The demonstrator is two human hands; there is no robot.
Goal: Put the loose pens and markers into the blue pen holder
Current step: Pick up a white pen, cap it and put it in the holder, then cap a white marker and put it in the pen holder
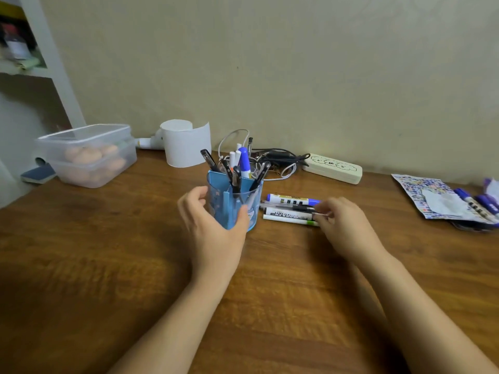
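Note:
The blue pen holder (229,201) stands mid-table with several pens and a blue-capped marker upright in it. My left hand (210,225) wraps around its near left side. Just right of it lies a row of loose pens: a blue-capped marker (293,199), a clear pen (286,207), a black-labelled marker (286,212) and a white green-tipped one (289,219). My right hand (345,225) rests at their right ends, fingertips pinching the end of the clear pen. More blue markers (478,205) lie at the far right.
A clear plastic box (89,155) sits at the back left, a white paper roll (186,143) behind the holder. Tangled cables (278,157) and a cream power strip (332,168) lie along the wall. A printed packet (434,197) lies on the wooden table at right.

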